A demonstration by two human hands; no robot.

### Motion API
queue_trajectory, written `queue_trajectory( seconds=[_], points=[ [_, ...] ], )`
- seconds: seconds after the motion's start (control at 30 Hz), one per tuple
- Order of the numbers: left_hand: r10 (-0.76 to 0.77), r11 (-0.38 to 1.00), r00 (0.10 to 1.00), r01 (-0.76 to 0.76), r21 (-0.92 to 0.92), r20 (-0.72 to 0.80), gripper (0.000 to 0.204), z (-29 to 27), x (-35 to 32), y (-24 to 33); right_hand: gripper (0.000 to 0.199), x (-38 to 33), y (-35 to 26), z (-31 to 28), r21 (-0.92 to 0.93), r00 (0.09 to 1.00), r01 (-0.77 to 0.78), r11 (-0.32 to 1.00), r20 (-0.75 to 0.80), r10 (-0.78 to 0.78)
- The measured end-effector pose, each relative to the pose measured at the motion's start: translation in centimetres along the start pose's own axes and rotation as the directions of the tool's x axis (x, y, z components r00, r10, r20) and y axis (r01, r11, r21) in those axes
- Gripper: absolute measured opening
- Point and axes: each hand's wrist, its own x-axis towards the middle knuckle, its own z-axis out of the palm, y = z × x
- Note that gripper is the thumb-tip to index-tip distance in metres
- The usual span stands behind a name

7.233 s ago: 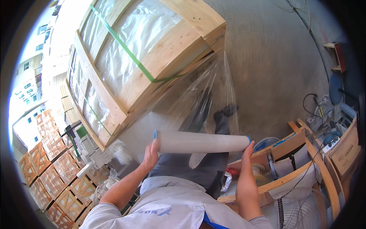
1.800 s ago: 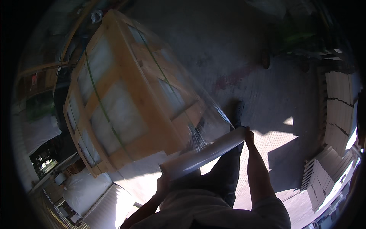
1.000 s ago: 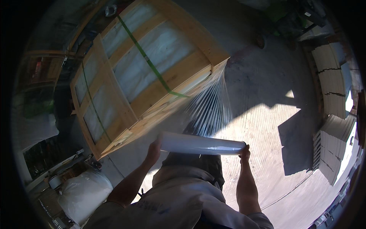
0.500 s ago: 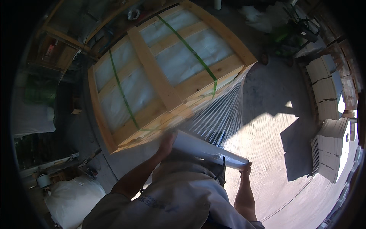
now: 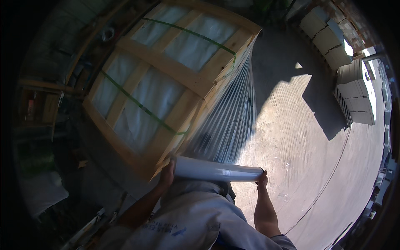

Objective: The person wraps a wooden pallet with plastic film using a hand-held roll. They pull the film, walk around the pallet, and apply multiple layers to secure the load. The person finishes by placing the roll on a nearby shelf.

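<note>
I see left hand and right hand gripping the film roll at its ends; probably heavyish, firm, slick-sided, so ends are the best hold.

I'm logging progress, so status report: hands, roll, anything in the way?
Left hand and right hand gripping opposite ends of film roll. Film stretched to wooden crate. Crate appears close to left hand; pale stacks off right.

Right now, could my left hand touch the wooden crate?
Probably yes: your left hand appears close beside the crate, with nothing solid seen between, but it holds one end of the film roll and may need to let go.
</note>
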Motion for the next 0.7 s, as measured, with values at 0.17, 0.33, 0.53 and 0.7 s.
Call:
queue_trajectory(
  seconds=[0.17,0.33,0.53,0.7],
  points=[
    [0.033,0.999,0.999,-0.034,0.023,0.042,0.051,-2.5,-6.2,-4.5,0.077,-2.1,8.5,0.6,-0.020,0.998,-0.052,0.998,0.026,0.053],
    [-0.009,0.973,0.971,-0.046,0.226,0.237,0.049,-7.5,-11.4,-10.3,0.074,-6.0,20.3,2.8,0.028,0.998,0.002,1.000,0.066,-0.004],
    [0.108,0.888,0.971,-0.190,0.420,0.212,0.043,-13.4,-15.4,-13.3,0.077,-10.8,30.7,9.3,0.070,0.997,-0.025,0.997,0.079,0.020],
    [0.163,0.814,0.970,-0.236,0.531,0.182,0.039,-18.5,-15.0,-15.9,0.084,-13.1,37.1,17.2,-0.067,0.980,-0.184,0.981,0.058,0.188]
  ],
)
